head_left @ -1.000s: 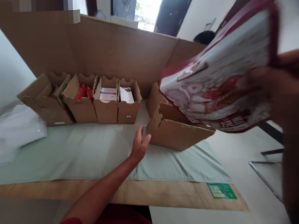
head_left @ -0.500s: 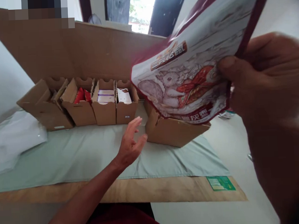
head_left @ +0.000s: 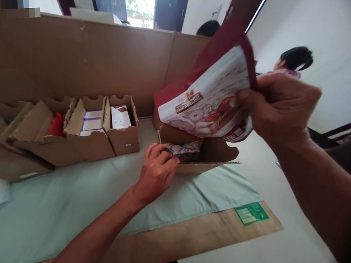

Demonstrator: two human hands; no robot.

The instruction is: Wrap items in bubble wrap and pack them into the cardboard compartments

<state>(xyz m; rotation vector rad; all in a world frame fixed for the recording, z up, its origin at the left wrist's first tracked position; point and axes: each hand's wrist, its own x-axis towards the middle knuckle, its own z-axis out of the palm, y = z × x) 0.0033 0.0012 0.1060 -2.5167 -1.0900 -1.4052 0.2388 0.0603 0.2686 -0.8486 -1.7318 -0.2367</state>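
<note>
My right hand [head_left: 275, 107] is closed on the edge of a large white and dark red snack bag [head_left: 212, 102] printed with a squirrel, held up over an open cardboard box [head_left: 207, 163] at the right of the table. My left hand [head_left: 156, 171] rests on the front left corner of that box, fingers curled over the rim and touching a dark printed packet [head_left: 183, 149] that lies inside it. The bag hides the back of the box.
A row of open cardboard boxes [head_left: 76, 132] with red, purple-white and white packs stands at the left, against a tall cardboard wall [head_left: 102, 57]. A pale green cloth [head_left: 80, 205] covers the table; a green label [head_left: 250, 213] sits near its right corner. Other people's heads [head_left: 296, 56] show behind.
My right hand brought the bag down and away from the camera, over the right box. My left hand moved forward from the air onto the box's front corner. The view shifted right.
</note>
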